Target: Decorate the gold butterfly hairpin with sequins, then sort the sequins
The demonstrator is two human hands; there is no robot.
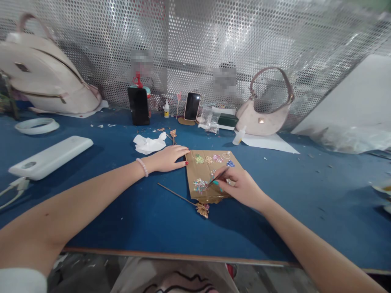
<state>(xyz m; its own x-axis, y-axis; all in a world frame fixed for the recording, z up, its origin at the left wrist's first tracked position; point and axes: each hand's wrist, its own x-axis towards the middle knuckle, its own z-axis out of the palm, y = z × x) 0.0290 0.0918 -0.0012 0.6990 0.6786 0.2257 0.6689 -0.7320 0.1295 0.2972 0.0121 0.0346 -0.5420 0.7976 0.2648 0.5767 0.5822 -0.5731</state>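
Note:
My left hand [171, 158] lies flat on the table, its fingertips at the left edge of a brown cardboard piece [192, 173]. Dark tweezers [220, 175] are gripped in my right hand [241, 185], their tips down at a mixed pile of small rhinestones [200, 185]. Farther up the cardboard sit sorted heaps of green stones [199, 158], pink stones [217, 158] and blue stones [230, 163], beside a small ring [226, 155]. A gold ornamented hairpin [202, 209] rests just below the cardboard, its stick pointing left. My right fingers partly cover other stones.
Crumpled white paper [149, 143] and another hairpin [173, 134] lie beyond my left hand. Phones, a glue bottle [166, 109], a second bottle [239, 135] and a handbag [265, 116] line the back. At left are a power bank [51, 156], a tape roll [36, 126] and a backpack [45, 77].

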